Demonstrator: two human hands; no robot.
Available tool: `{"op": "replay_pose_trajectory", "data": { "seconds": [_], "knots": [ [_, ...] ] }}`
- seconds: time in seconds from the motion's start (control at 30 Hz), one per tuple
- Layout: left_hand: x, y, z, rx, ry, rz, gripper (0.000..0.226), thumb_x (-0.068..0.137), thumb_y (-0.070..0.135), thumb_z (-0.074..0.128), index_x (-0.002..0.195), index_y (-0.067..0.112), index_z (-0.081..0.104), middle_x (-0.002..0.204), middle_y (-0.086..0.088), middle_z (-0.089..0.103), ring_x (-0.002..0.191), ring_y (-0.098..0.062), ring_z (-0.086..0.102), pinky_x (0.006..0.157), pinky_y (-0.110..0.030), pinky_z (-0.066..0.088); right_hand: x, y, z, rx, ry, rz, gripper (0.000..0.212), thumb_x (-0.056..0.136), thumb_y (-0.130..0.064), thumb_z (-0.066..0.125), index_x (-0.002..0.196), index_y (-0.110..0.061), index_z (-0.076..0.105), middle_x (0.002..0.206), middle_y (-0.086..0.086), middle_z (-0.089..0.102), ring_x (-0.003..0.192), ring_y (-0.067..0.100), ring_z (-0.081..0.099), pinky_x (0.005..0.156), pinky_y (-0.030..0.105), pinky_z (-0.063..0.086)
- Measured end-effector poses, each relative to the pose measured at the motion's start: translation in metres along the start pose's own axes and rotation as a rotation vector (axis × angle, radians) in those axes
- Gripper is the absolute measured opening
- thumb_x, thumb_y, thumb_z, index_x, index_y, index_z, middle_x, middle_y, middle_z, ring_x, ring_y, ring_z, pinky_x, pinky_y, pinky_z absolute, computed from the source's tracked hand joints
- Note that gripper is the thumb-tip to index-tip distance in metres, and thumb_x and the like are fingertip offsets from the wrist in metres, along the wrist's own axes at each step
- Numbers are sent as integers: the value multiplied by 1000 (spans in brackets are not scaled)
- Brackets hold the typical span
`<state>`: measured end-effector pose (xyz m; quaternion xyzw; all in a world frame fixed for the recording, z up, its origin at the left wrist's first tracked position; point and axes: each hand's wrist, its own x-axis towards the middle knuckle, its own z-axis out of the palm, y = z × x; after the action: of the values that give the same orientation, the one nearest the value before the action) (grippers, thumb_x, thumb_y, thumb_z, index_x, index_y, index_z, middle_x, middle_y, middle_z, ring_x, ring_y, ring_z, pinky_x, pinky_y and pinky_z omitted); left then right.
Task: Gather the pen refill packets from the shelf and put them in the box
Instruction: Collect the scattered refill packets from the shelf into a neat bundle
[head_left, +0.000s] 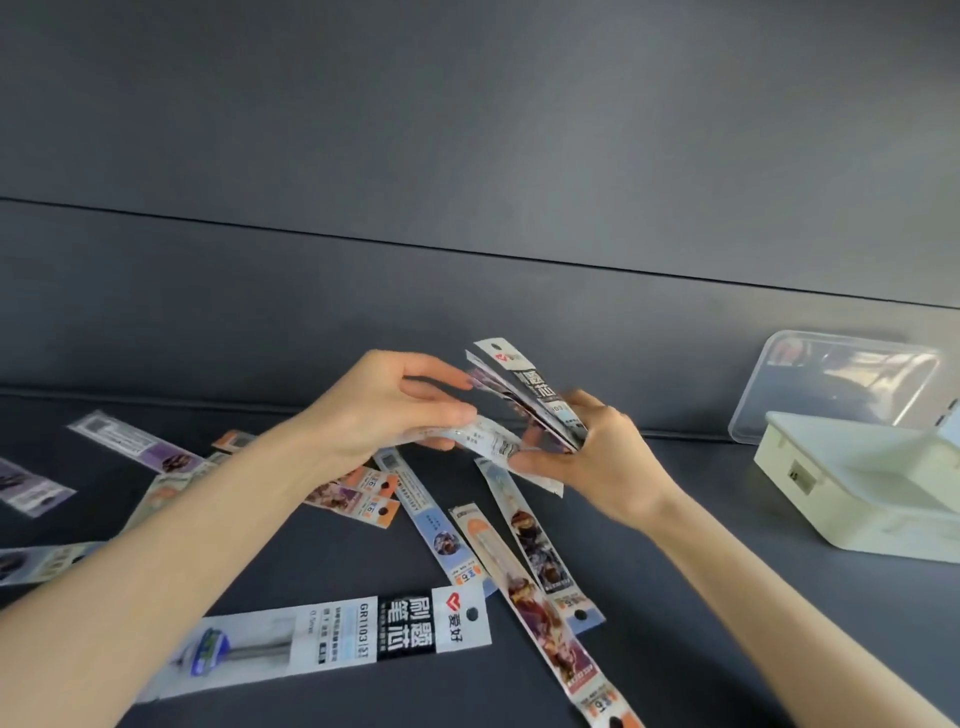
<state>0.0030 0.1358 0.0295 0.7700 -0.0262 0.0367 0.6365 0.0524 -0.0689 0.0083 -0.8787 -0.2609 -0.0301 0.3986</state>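
- Pen refill packets lie scattered on the dark shelf (727, 597); most sit left and centre, a few near the front edge.
- We hold a fanned bunch of packets (524, 400) in our right hand (597, 457), above the shelf at centre; fingers are curled around the bunch's lower end, thumb side closed on it, tops tilt up and to the left.
- Our left hand (384, 405) pinches one pale packet (493, 444) btwn thumb and fingers; its far end touches the right hand's fingers, just under the bunch.
- Large white/black packet (332, 639) lies near us, left of centre, flat, partly under our left forearm.
- Long orange packet (540, 613) runs diagonally from centre toward the near right, overlapping a blue-trimmed packet (441, 535) beside it.
- Another strip w/ dark artwork (530, 535) lies just right of the orange one, its top end below our right hand.
- Two short orange-ended packets (358, 493) sit under the left wrist, touching each other.
- Purple-ended packet (135, 441) lies far left; more packets beyond it at the left edge are blurred, can't tell details.
- Box (852, 499), pale cream, stands at the right, well apart from the loose packets; it's open, interior looks bare where visible.
- Clear lid (831, 384) leans upright behind the box against the back wall.
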Motion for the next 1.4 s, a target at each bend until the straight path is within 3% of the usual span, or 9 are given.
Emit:
{"op": "replay_pose_trajectory", "data": {
  "seconds": [0.13, 0.27, 0.43, 0.5, 0.63, 0.77, 0.97, 1.2, 1.4],
  "knots": [
    [-3, 6, 8, -194, 103, 48, 23, 76, 3, 72, 98, 8, 67, 85, -12, 76, 79, -18, 73, 61, -20, 55, -3, -2, -9, 150, -141, 2, 26, 79, -19, 75, 65, -20, 53, 52, -20, 56, 49, -4, 50, 51, 7, 36],
    [-6, 9, 25, -353, 144, 64, 16, 82, 2, 65, 98, 4, 66, 82, -10, 74, 76, -17, 73, 63, -18, 56, -16, -4, -21, 366, -243, 74, 14, 88, -15, 65, 80, -4, 60, 54, -12, 56, 52, 3, 51, 56, 15, 39],
    [-24, 15, 51, -562, 110, 35, 24, 96, 15, 48, 110, 0, 60, 102, -17, 71, 92, -28, 72, 80, -33, 59, -40, 9, -35, 374, -209, 123, 52, 84, -54, 59, 97, -4, 63, 59, -7, 44, 65, 19, 39, 62, 27, 33],
    [-34, 13, 60, -428, 131, 27, 29, 98, 25, 44, 113, 6, 60, 106, -15, 71, 94, -26, 71, 83, -38, 57, -47, 15, -38, 367, -174, 116, 68, 76, -60, 65, 92, 5, 56, 58, -8, 40, 61, 15, 36, 57, 21, 32],
    [-61, 8, 80, 55, 146, 35, 19, 94, 29, 52, 107, 21, 64, 103, 2, 72, 94, -8, 69, 91, -35, 52, -61, 24, -46, 442, -127, 107, 35, 91, -37, 56, 67, -13, 50, 53, -5, 50, 51, 7, 44, 60, 20, 38],
    [-84, -5, 93, 692, -54, -20, 47, 74, 56, 63, 115, 34, 58, 118, 23, 56, 114, 5, 49, 104, -28, 38, -76, 36, -52, 661, -106, 42, 11, 93, -9, 56, 84, -11, 61, 67, -1, 65, 63, 10, 62, 65, 20, 52],
    [-103, -16, 130, 1120, 153, -8, 95, 54, 82, 11, 130, 40, 49, 127, 15, 45, 124, -11, 35, 94, -30, 24, -89, 42, -49, 741, -30, 6, 23, 85, -5, 65, 69, -13, 50, 55, 2, 49, 53, 14, 48, 64, 29, 50],
    [-105, -21, 149, 990, 95, 39, 55, 72, 72, 39, 94, 31, 69, 109, 17, 57, 102, -8, 51, 84, -25, 35, -93, 41, -50, 780, -38, 16, 34, 87, -6, 62, 60, -13, 44, 51, 2, 41, 47, 16, 37, 50, 27, 39],
    [-109, -19, 147, 718, 104, 64, 6, 83, 22, 68, 78, 18, 70, 106, 17, 63, 87, -5, 63, 71, -21, 48, -94, 39, -55, 667, -35, 31, 25, 80, -9, 72, 59, -13, 60, 52, 4, 51, 47, 19, 40, 48, 27, 38]
  ]
}}
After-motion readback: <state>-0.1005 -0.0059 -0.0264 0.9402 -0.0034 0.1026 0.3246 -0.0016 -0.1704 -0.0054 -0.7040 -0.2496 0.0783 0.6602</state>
